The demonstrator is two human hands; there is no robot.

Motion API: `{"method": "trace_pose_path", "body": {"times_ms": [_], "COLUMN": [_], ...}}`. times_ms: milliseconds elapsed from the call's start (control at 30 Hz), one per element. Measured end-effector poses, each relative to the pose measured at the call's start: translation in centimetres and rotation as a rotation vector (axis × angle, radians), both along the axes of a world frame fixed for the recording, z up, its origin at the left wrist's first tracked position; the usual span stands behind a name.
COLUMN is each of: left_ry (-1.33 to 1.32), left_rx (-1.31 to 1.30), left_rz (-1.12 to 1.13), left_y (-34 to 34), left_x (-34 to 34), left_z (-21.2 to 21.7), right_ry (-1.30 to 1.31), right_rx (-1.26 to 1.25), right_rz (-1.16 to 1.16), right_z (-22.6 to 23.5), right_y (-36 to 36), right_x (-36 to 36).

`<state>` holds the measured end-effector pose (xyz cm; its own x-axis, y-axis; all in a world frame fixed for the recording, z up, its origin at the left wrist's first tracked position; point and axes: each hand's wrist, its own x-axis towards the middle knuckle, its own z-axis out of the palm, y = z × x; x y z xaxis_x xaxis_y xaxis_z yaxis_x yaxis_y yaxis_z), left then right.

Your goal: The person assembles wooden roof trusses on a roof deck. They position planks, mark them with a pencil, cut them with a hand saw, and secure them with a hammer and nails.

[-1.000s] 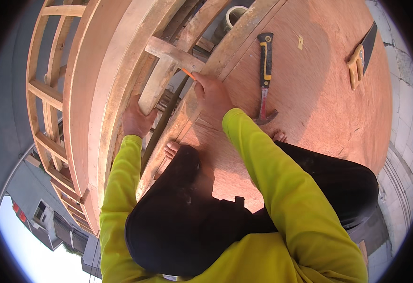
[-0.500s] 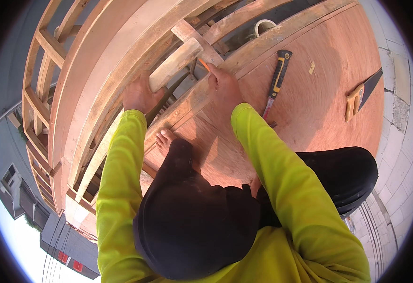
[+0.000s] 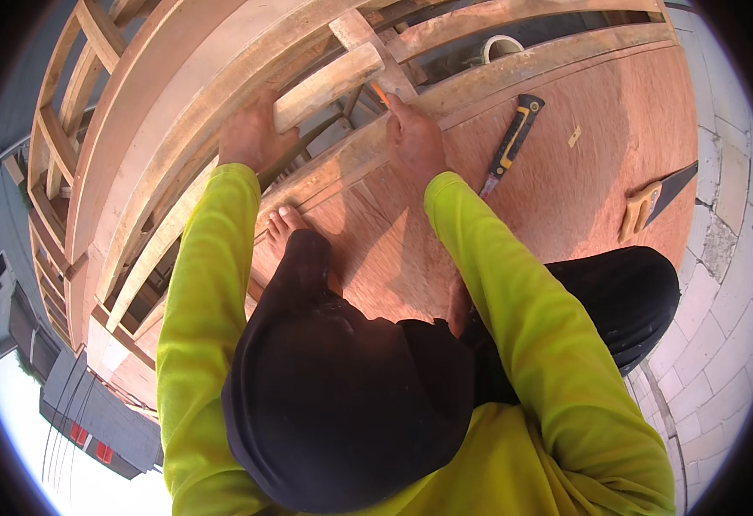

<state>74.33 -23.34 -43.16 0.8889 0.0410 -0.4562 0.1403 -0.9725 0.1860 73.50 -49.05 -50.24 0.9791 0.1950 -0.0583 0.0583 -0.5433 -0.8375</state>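
Note:
My left hand (image 3: 254,133) is closed around the near left end of a short wooden block (image 3: 329,84), which lies across the gap in a timber frame. Between the fingertips of my right hand (image 3: 415,142) is an orange pencil (image 3: 380,93), its tip by the block's right end, where an upright wooden crosspiece (image 3: 375,53) stands. Beneath the right hand runs the long edge rail (image 3: 471,84) of the frame. The right palm and most of the pencil are hidden.
On the reddish plywood sheet (image 3: 583,189) lie a black-and-yellow-handled tool (image 3: 512,142), its lower end behind my right sleeve, and a wooden-handled handsaw (image 3: 643,211) near the right edge. A pale pipe (image 3: 504,47) shows beyond the rail. Paving lies below at right.
The whole view has shifted slightly, and the tools now appear a little lower or higher in it. Both hands keep their places at the block, with the pencil still at its right end.

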Motion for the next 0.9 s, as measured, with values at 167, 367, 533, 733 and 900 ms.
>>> {"method": "trace_pose_path", "body": {"times_ms": [167, 367, 533, 733, 900], "left_ry": [-0.025, -0.019, 0.019, 0.055, -0.261], "left_rx": [-0.017, -0.004, 0.012, 0.097, 0.195], "left_rz": [-0.015, -0.014, 0.003, 0.06, 0.158], "left_y": [0.3, -0.1, 0.4, -0.8, 2.2], "left_x": [-0.2, 0.0, 0.1, 0.4, -5.6], "left_z": [-0.5, -0.3, -0.4, 1.8, 0.2], "right_ry": [-0.038, -0.034, -0.086, 0.163, -0.012], "right_rx": [-0.071, -0.025, 0.192, 0.149, 0.134], "right_rz": [0.02, 0.027, -0.141, -0.148, 0.206], "right_z": [1.2, 2.1, 3.9, 5.1, 3.2], "right_y": [-0.1, -0.7, -0.3, -0.9, -1.5], "right_x": [0.3, 0.4, 0.4, 4.5, 9.0]}}
